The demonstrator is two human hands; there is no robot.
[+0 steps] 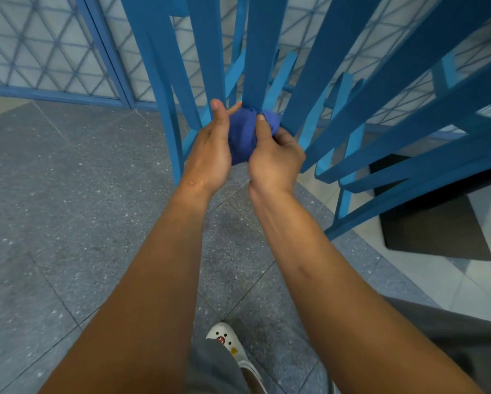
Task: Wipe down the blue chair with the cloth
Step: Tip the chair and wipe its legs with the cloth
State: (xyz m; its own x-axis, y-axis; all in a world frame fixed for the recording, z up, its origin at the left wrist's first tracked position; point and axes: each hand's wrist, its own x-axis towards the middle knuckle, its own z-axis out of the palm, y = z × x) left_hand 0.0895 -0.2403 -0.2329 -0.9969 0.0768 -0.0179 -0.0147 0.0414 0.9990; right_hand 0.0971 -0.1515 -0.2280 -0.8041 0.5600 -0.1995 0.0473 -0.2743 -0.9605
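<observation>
We hold the cloth (241, 137) at a chair (255, 52) slat.
Our left hand (210, 155) and right hand (275, 155) both clutch it, bunched.

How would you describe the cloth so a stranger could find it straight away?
Find the blue chair with long slats. At one slat's base, the left hand and right hand squeeze the cloth: a bunched wad, darker and more purple than the wood.

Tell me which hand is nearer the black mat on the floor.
Right. The right hand grips the cloth on the side towards the black mat; the left hand grips its far side.
</observation>
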